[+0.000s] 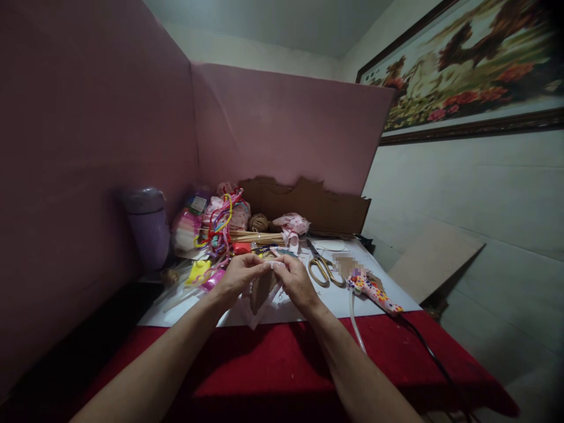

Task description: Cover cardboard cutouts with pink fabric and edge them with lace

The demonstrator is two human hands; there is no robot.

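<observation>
My left hand (244,274) and my right hand (294,281) meet over the near part of the white sheet, fingers pinched close together. Between them they hold a brown cardboard piece (263,289) that comes to a point below. Pale, thin material (252,321) shows around its lower edge; I cannot tell whether it is cloth or paper. The thumbs press at the top edge, and the fingertips hide what lies there. To the right are scissors (325,274) with gold handles, and a glue gun (374,294) with a flower pattern lies beyond them.
On the white sheet (399,294) over a red cloth (273,364) lie bamboo sticks (255,237), a twine ball (258,222), colourful pipe cleaners (220,226) and a yellow packet (198,272). A purple container (150,232) stands left. Torn cardboard (304,205) leans behind. A black cord (427,346) crosses the right side.
</observation>
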